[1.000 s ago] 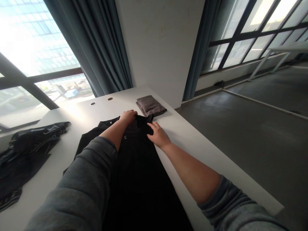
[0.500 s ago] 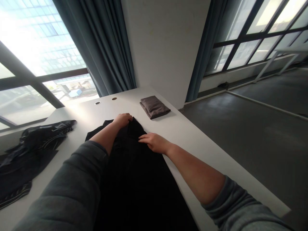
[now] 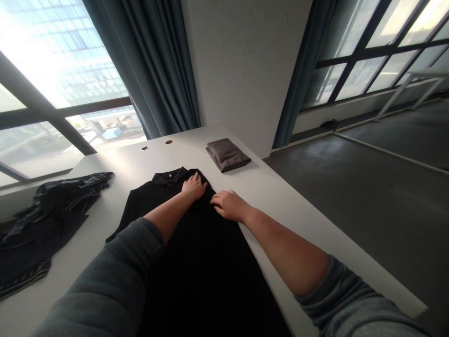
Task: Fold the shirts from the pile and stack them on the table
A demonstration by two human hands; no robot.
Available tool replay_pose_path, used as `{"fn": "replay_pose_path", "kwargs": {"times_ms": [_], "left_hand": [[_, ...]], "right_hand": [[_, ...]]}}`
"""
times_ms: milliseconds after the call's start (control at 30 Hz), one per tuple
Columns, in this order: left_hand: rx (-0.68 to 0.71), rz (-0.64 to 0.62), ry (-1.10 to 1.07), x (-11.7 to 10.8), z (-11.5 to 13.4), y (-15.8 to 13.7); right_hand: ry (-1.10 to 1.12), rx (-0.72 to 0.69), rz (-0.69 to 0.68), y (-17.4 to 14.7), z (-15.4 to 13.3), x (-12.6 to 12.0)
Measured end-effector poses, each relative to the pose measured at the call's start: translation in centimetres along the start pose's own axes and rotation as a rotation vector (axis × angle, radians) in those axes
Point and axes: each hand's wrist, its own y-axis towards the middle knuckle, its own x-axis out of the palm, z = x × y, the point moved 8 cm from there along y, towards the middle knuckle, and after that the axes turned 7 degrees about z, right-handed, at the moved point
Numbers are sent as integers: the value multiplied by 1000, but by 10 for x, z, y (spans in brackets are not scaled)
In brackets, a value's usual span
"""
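A black polo shirt (image 3: 196,262) lies spread on the white table, its collar (image 3: 170,176) at the far end with a small pale label inside. My left hand (image 3: 195,186) rests flat on the shirt's right shoulder area, fingers apart. At the shirt's right edge, my right hand (image 3: 228,205) lies palm down, its fingers a little bent and touching the cloth. I see nothing gripped in either hand. The near part of the shirt runs out of view at the bottom.
A folded brown-grey cloth (image 3: 228,155) lies beyond my hands on the white table (image 3: 277,210). To the left is a rumpled dark garment with pale stripes (image 3: 66,206). Two round holes are near the table's far edge. Curtains (image 3: 154,70) and a pillar stand behind.
My left hand has moved from the collar towards me and right, flattening onto the shoulder. The collar and left sleeve now show, spread out. My right hand has shifted slightly right.
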Motion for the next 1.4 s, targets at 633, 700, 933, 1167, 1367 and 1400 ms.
{"fn": "replay_pose_path", "kwargs": {"times_ms": [633, 700, 933, 1167, 1367, 1400], "left_hand": [[79, 48, -191, 17, 3, 15], [68, 85, -211, 13, 3, 14], [-396, 134, -197, 1, -45, 28], [-328, 83, -244, -3, -47, 70], [-258, 133, -317, -5, -29, 81], [-257, 141, -325, -6, -28, 80]], "right_hand": [[-30, 83, -36, 4, 7, 0], [-22, 73, -37, 5, 7, 0], [-11, 52, -36, 5, 11, 1], [-42, 38, -66, 7, 10, 1], [-56, 55, 13, 10, 7, -18], [-56, 53, 20, 10, 7, -19]]}}
